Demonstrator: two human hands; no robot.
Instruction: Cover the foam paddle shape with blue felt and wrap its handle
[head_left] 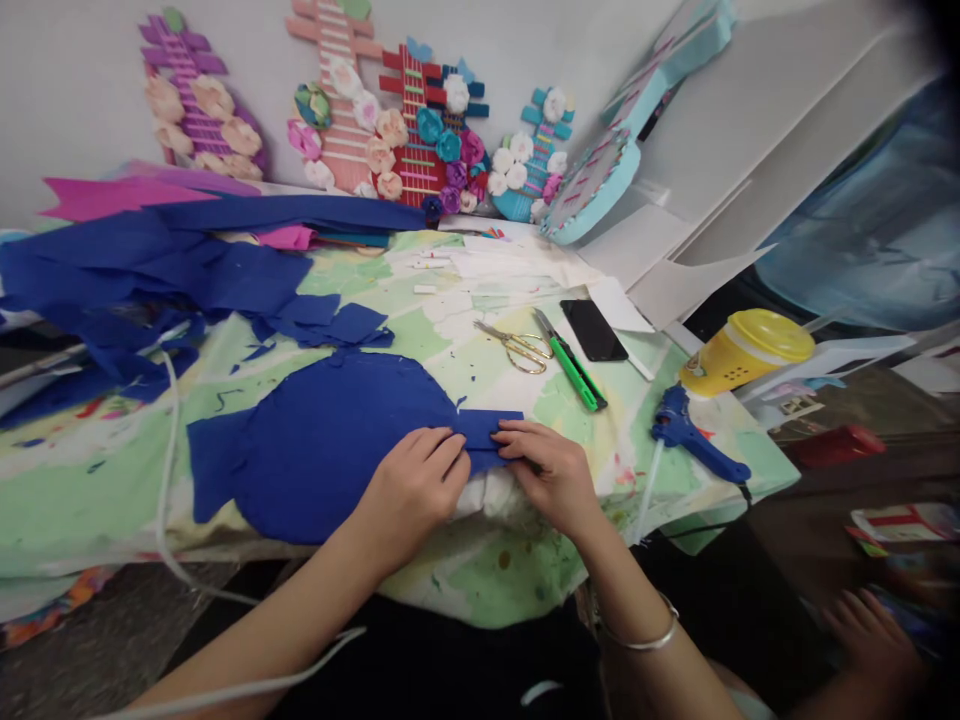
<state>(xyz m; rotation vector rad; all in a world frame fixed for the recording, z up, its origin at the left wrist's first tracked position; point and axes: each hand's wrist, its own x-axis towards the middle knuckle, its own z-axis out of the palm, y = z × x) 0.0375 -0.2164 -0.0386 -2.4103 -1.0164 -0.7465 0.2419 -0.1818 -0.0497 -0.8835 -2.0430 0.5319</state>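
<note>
A rounded dark blue cutout (337, 440), perhaps paper or foam, lies near the table's front edge with a short flap at its left end. From its right side extends a narrow blue strip (491, 430). My left hand (420, 490) has its fingers curled together where the strip meets the rounded part. The strip's outer end is pinched between the fingers and thumb of my right hand (551, 470). Beyond my hands lie gold-handled scissors (525, 350) and a green utility knife (574, 370). A blue glue gun (694, 435) rests at the right.
Blue scraps (150, 260) are heaped at the left. A black phone (594, 330) and a yellow-lidded cup (746, 350) are on the right. Flower-decorated guitar shapes (412, 130) lean on the wall. A white cord (166, 450) hangs over the front edge. Another person's hand (874, 630) shows lower right.
</note>
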